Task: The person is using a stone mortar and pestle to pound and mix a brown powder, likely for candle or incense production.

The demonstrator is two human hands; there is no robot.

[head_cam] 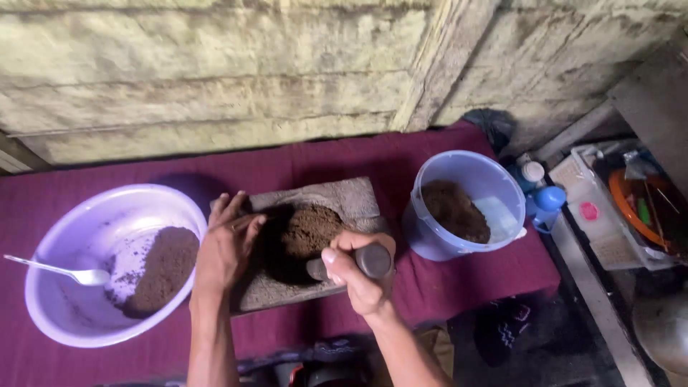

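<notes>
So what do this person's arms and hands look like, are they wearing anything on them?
Both forearms are bare right down to the bottom edge of the picture: no sleeves show. The left hand and the right hand wear no gloves, and no ring, watch or bracelet can be made out on fingers or wrists. The arms are slim. The picture is too soft to show finer marks.

Grinding slab (344,197) centre on cloth (459,279); basin (72,315) with spoon (64,272) left; bucket (494,186) right.
</notes>
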